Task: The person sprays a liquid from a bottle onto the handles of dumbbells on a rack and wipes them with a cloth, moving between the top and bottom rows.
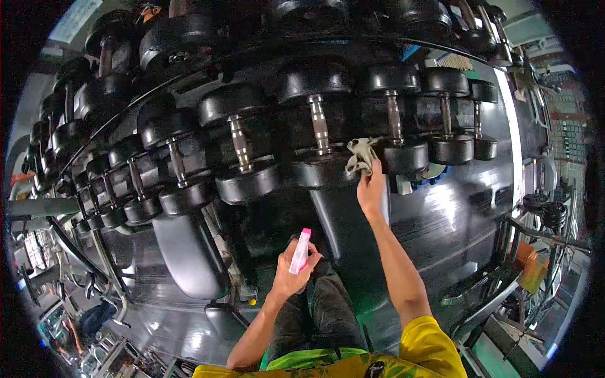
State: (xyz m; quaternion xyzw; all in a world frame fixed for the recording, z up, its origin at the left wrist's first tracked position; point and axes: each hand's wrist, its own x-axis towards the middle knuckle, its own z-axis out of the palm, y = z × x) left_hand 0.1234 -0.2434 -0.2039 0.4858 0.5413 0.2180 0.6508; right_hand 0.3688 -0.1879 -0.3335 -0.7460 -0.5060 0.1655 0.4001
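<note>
The cloth (361, 156) is pinched in the fingers of the right hand (371, 189). It is held up against the lower row of dumbbells (319, 126) on the rack (334, 220), in the gap between two black heads. Which of the two heads is touched cannot be told. The left hand (291, 272) is closed round a bottle (300, 251) with a pink spray top, which is held low, well apart from the rack and above the knees.

Several risks can be judged from this:

- **Trapped fingers:** The weights are packed close together. If one is nudged and rolls in its cradle, fingers could be caught between the heads.
- **Falling weight:** A hard enough push could tip a dumbbell off the front edge, and the legs are placed right below it.
- **Lost cloth:** The cloth is bunched, with loose corners standing free. A corner could be snagged on a ridged handle, or the whole cloth could be dropped behind the heads, where it would be hard to reach.
- **Balance:** The right arm is stretched far forward, so balance could be lost if more weight is leaned into the wipe.
- **Stray spray:** Which way the nozzle is aimed cannot be made out. With an unmeant squeeze, liquid could be sent onto the trousers or the glossy floor (454, 214), where a slip could be caused.
- **Wet handles:** Any liquid left on a metal handle would make it slippery to grip.
</note>
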